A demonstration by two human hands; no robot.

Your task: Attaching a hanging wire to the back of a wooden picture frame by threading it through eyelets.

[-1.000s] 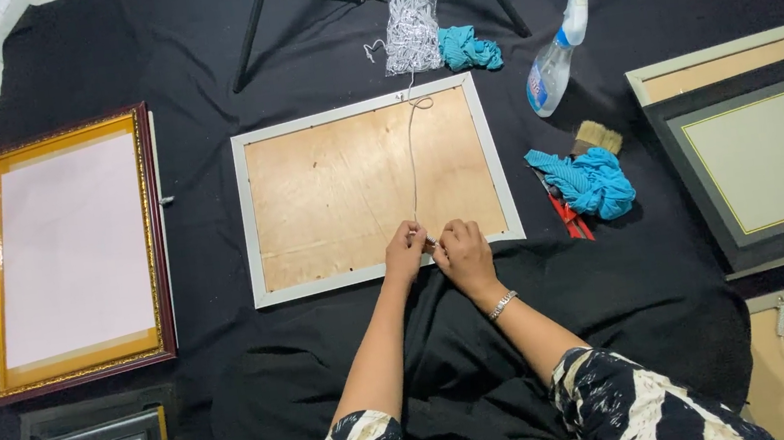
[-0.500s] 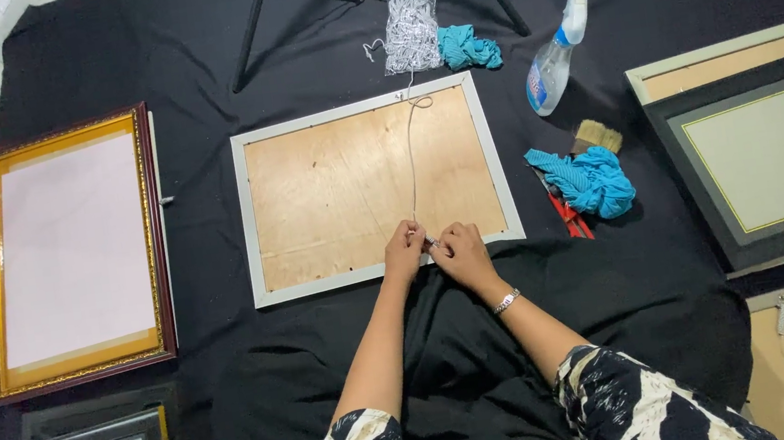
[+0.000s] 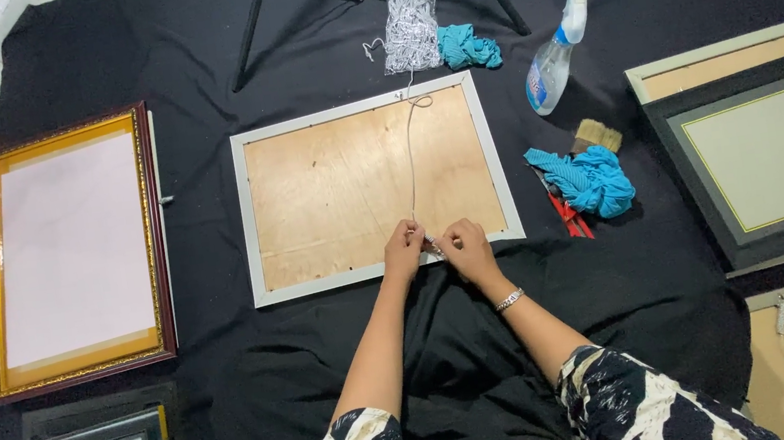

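1. Black cloth covers the floor, seen from above, and carries everything.
2. At its middle lies a silver frame, face down, its plywood back showing.
3. Both hands meet at the frame's near edge: the left hand and the right hand pinch the end of a white cord between closed fingertips.
4. The cord runs across the plywood to a bundle of cord at the cloth's far edge.
5. Compared with a second ago, hands and cord have barely shifted.
6. A clear spray bottle with a white and blue top lies toward the far right; its label is too small to tell.
7. A gold frame lies at the left edge.
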